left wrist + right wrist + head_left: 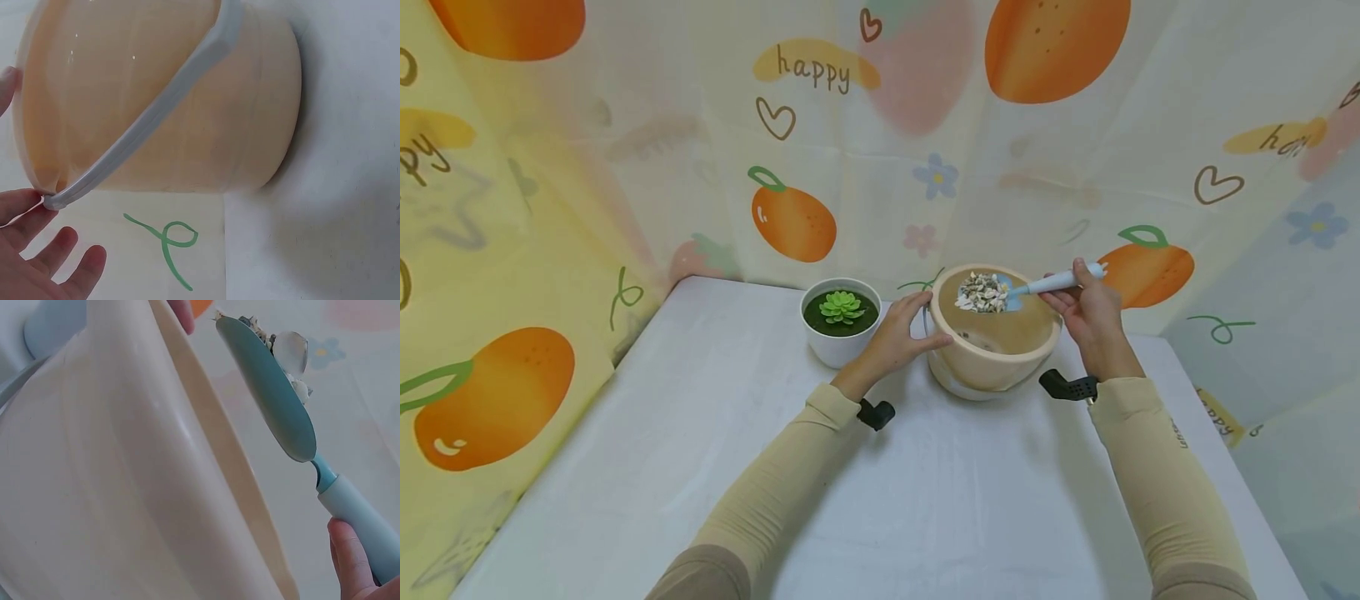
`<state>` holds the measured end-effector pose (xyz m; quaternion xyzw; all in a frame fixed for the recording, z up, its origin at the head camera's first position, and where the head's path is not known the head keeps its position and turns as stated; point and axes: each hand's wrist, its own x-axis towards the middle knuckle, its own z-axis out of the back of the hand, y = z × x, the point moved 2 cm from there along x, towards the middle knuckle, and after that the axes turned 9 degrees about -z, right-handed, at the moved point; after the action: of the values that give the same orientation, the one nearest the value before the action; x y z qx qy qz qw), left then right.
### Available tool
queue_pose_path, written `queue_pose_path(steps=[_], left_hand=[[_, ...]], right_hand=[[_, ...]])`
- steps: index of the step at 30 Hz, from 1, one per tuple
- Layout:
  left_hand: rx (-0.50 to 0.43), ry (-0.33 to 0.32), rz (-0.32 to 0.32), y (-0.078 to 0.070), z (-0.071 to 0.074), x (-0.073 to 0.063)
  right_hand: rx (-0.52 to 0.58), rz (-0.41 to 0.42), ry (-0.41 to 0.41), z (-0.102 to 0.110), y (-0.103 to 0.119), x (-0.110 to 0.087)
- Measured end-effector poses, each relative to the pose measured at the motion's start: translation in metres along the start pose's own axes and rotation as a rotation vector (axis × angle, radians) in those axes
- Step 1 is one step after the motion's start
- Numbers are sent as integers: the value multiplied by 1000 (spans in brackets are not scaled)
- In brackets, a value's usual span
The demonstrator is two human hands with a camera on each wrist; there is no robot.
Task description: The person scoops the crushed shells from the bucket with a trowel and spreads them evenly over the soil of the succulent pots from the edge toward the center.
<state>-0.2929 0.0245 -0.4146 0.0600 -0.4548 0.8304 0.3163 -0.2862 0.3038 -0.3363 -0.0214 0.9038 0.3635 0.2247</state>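
Observation:
A cream bucket [981,377] with a grey carrying handle [150,115] stands on the table. At its left rim is my left hand [887,343], fingers spread, thumb over the edge and fingertips by the handle's joint. My right hand [1092,321] grips the pale blue handle of a small shovel [1056,281] above the right side of the bucket. A heap of small shells [981,293] lies on the shovel's blade [272,394], over the bucket's opening. In the right wrist view the blade is nearly edge-on, with shells showing above it. A few dark bits lie on the bucket's bottom.
A white pot [837,348] with a green succulent [841,307] stands just left of the bucket. The white-covered table [880,500] ends at a printed cloth backdrop [865,142] close behind both. Each wrist wears a black camera mount.

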Motion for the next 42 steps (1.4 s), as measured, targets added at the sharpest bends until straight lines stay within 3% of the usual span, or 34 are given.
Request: queue_pose_path(steps=[14, 30, 42], left_hand=[[40, -15, -29, -2, 10, -5], [99, -47, -34, -2, 40, -14], [90, -77, -6, 8, 63, -25]], right_hand=[[25, 26, 19, -8, -5, -1], [-7, 42, 38, -30, -17, 0], [-15, 39, 68, -50, -33, 2]])
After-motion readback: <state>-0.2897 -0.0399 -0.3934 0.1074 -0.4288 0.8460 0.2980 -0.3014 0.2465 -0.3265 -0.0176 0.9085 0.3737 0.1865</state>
